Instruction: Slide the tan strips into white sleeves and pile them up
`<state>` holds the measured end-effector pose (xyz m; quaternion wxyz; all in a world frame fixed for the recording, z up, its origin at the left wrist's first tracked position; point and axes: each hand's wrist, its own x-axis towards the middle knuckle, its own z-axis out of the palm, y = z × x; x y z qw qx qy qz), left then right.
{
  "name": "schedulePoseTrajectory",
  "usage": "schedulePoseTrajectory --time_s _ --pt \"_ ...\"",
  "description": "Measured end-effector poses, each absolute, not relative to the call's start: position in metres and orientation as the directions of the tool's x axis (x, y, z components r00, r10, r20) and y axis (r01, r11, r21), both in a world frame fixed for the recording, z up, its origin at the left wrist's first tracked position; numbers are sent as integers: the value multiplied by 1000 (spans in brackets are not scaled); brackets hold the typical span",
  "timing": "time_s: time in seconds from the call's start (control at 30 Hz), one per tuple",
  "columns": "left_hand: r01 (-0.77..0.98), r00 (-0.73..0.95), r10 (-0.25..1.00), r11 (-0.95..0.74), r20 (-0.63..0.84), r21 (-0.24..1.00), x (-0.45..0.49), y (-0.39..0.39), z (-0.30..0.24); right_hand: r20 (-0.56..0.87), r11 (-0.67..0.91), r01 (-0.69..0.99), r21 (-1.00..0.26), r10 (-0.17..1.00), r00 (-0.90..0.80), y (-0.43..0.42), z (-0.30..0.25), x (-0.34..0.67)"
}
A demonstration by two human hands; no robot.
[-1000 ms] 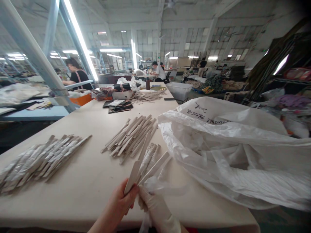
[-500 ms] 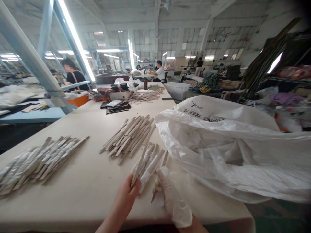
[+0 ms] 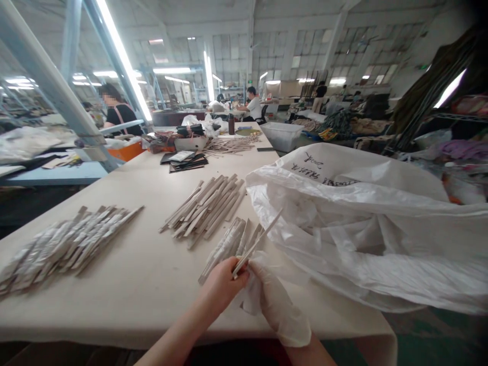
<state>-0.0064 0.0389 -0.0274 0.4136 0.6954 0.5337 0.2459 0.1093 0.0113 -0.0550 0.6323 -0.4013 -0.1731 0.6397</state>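
Hands: bare left hand [image 3: 223, 278] pinches 1 thin beige flat strip [image 3: 257, 243], gloved right hand [image 3: 276, 302] steadies its near end | Location: above small wrapped-strip pile [image 3: 229, 244] at table edge [image 3: 114, 325] | Step: separating a strip | Next: calls for clean release.

long pale worktable [image 3: 145, 284] bears all | wrapped flat strips in a row [image 3: 64, 246] at left | bare flat beige strips in a heap [image 3: 206, 206] at middle | small fan of wrapped strips [image 3: 229, 244] just before the heap | big crumpled translucent plastic sack [image 3: 366, 229] at right | stack of dark flat cards [image 3: 185, 161] behind the heap
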Motion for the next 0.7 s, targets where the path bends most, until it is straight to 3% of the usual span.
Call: schedulePoseTrajectory --time_s 0.33,0.47,0.57,0.7 --pt "526 240 969 -78 -60 847 -5 54 -24 -433 -416 -530 -739 896 -99 -6 -53 93" --pt "423 246 962 2 -117 906 -19 47 -18 -407 -424 -627 -653 895 -181 -2 -50 98" --pt "369 241 933 167 -267 914 -47 26 -15 -413 -353 -690 -632 907 -85 7 -48 116" --pt "402 168 863 382 -477 832 -88 -13 -14 -407 -224 -687 -692 906 114 24 -49 134"
